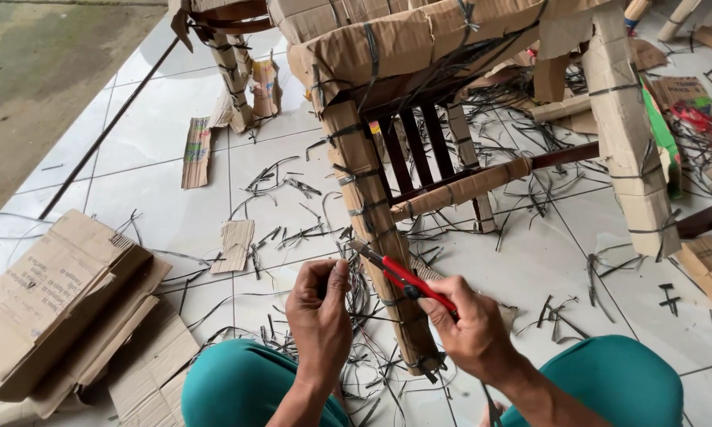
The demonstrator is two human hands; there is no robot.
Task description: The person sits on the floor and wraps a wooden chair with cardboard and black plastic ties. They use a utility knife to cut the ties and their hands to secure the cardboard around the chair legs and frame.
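The right hand (470,328) grips red-handled pliers (403,278), tips near the left hand (318,312), which pinches a dark strap end against the cardboard-wrapped chair leg (376,229) (strap offcuts (293,190) litter the white tiles (522,277)). Flattened cardboard (56,300) lies left.

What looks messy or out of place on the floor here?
Cut dark plastic strap pieces and torn brown cardboard scraps litter the white tiled floor around the cardboard-wrapped wooden chair leg. The right hand holds red-handled cutters at that leg; the left hand pinches a strap.
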